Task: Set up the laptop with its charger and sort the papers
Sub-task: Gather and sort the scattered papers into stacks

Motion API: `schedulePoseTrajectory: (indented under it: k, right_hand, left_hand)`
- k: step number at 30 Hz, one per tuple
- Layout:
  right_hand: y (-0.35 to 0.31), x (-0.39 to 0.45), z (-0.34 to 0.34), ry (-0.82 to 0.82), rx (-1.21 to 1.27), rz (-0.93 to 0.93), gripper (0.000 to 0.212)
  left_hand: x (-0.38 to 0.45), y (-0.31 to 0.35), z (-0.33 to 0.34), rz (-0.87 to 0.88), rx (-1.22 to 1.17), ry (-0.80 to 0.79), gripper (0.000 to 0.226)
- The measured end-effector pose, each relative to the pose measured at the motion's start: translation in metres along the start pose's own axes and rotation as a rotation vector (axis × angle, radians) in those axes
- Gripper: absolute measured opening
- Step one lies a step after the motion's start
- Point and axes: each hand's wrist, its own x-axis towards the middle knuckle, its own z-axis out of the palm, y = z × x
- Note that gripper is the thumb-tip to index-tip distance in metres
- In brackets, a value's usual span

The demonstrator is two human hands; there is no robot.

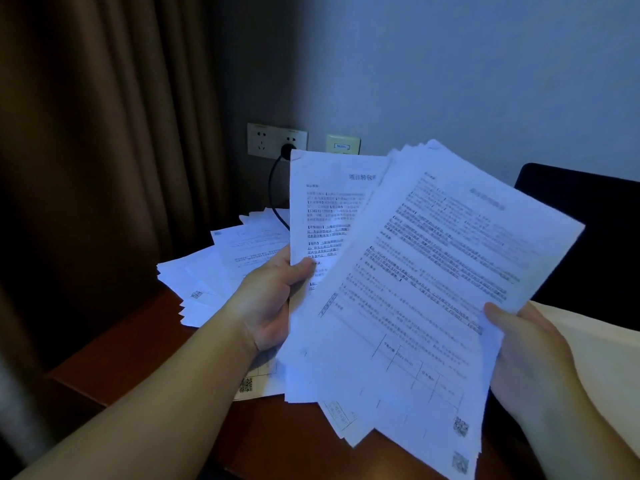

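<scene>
Down the left of the frame hangs a brown curtain (104,133). Just right of it, at centre left, loose papers (221,261) lie fanned on the wooden worktop (138,344). Above them a wall socket (277,140) carries a dark plug, and its charger cable (275,195) drops behind the raised sheets; the charger therefore looks plugged in at the wall, though its far end is hidden.

At centre the left hand (273,299) pinches a single printed sheet (325,209), thumb on its face, fingers hidden behind. To the right a thick stack of papers (415,306) is held up and tilted, overlapping that sheet. The right hand (530,355), at lower right, grips the stack's right edge with the thumb on top. Behind it, at the right edge, a dark upright panel (575,216) may be the laptop; it is too dim to be sure.

The step in hand looks like sorting: one sheet is being separated from the stack. The next move calls for deciding where that sheet belongs and laying it squarely on a pile on the worktop without letting the loose stack slide apart.
</scene>
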Motion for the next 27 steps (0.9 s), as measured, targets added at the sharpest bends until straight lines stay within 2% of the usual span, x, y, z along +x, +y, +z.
schedulePoseTrajectory:
  k: [5,8,15,22,27]
  right_hand:
    - [0.005,-0.006,0.006,-0.084,-0.090,-0.042,0.038]
    - [0.008,-0.006,0.009,-0.060,-0.141,-0.104,0.037]
    - [0.003,-0.013,0.006,-0.040,-0.209,-0.278,0.035]
    - [-0.026,-0.035,-0.008,-0.037,-0.199,-0.395,0.035]
    - [-0.058,-0.062,-0.026,-0.011,-0.193,-0.542,0.031]
  left_hand:
    - [-0.006,0.001,0.006,-0.057,0.020,-0.088,0.045]
    - [-0.008,-0.001,0.009,-0.018,0.085,-0.088,0.035]
    - [-0.022,-0.016,0.024,0.206,0.442,-0.059,0.047]
    - [-0.050,-0.020,0.067,0.498,0.678,0.030,0.032]
    - [-0.063,-0.024,0.106,0.633,0.699,0.007,0.034]
